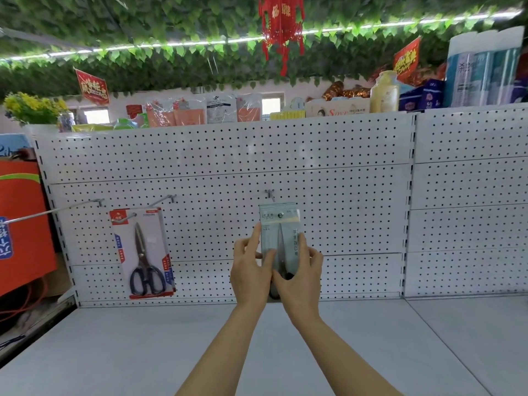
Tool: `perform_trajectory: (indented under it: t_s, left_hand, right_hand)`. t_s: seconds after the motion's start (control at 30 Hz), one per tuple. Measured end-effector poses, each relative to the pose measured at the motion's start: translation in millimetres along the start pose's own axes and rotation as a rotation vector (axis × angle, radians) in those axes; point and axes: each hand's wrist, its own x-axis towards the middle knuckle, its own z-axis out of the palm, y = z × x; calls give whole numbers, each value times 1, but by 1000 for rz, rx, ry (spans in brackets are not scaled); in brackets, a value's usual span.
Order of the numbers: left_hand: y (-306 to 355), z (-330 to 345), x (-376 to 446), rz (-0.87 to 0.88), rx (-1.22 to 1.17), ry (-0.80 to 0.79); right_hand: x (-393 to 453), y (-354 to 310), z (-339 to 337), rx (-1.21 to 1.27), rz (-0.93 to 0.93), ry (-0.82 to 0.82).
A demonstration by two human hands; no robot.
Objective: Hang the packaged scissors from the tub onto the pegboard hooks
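— White pegboard (314, 155) across the back, grey shelf (371, 352) below, leafy green garland (143, 30) over the ceiling, red paper lantern (281, 27) hanging near the middle. Anything on the hooks?

— 1 red-carded pack of scissors (143, 252) hanging on the middle hook (163, 201) of 3, dark handles down. Long bare hook (51, 211) further left, sticking out toward the camera. Short third hook (270, 194) right of both.

— And the grey pack?

— Grey-green pack of scissors (278, 224) held upright just under that short hook, top edge close below it; cannot tell whether the hanging hole sits on the wire. Dark handles at the bottom, partly hidden behind the hands.

— Both hands on it?

— Yes. Left hand (250, 270) pinching the left edge, thumb across the front, index finger up along the side. Right hand (300, 278) gripping the lower right part, fingers (303, 250) curled round the edge.

— Anything else around?

— Orange box (23, 224) at far left, boxes and bottles lined up along the top of the board.
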Motion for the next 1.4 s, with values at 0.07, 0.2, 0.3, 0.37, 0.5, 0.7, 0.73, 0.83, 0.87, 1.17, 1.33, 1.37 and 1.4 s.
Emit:
perform_trajectory:
  t_s: [0.07, 0.2, 0.3, 0.37, 0.5, 0.7, 0.73, 0.83, 0.87, 1.17, 1.33, 1.37, 1.4]
  left_hand:
    - [-2, 0, 2, 8, 9, -1]
    - [-6, -1, 4, 27, 49, -3]
    - [-7, -2, 3, 35, 80, -11]
    - [-6, -3, 2, 39, 94, -25]
    - [-3, -5, 1, 6, 105, -53]
    - [0, -2, -2, -44, 113, -100]
    - [1, -1, -3, -54, 114, -109]
    - [0, 4, -5, -105, 92, -155]
    - [-1, 7, -6, -128, 74, -179]
    - [-4, 14, -13, -191, -48, -299]
    - [4, 4, -14, -168, 5, -327]
    - [5, 1, -13, -162, 29, -330]
    - [7, -4, -14, -160, 62, -324]
  right_hand:
    - [1, 0, 1, -4, -3, 4]
    - [2, -1, 1, -10, -19, 11]
    - [3, 0, 2, -27, -34, 21]
    - [3, 1, 1, -50, -35, 25]
    - [6, 2, -2, -77, -21, 12]
    - [10, 2, -8, -111, 12, -20]
    - [11, 1, -9, -106, 19, -27]
    - [11, 1, -12, -76, 63, -96]
    - [10, 1, -11, -56, 79, -123]
    - [1, 5, -13, 69, 84, -185]
    - [-2, 1, -20, 29, 40, -184]
    - [-2, 1, -21, 5, 34, -194]
    - [-2, -1, -23, -24, 29, -203]
